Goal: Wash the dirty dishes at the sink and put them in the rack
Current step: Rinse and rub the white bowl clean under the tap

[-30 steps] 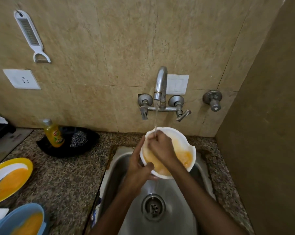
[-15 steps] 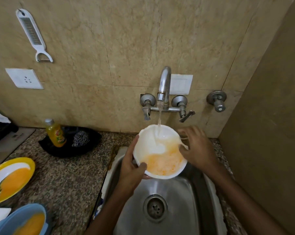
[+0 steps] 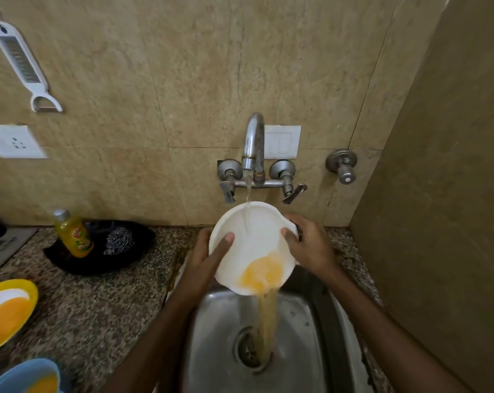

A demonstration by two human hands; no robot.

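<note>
Steel sink is seen at the near centre. Over its far edge, under the running tap, the white bowl is held tilted toward the near side, so that orange water is poured toward the drain. The bowl is judged light and stiff, but slippery while wet, so a hold on opposite sides of the rim is advised. It is gripped at its left rim by the left hand and at its right rim by the right hand, each thumb laid inside. Compared with half a second ago, the bowl is tipped further and the residue is gathered at the near lip.
</note>
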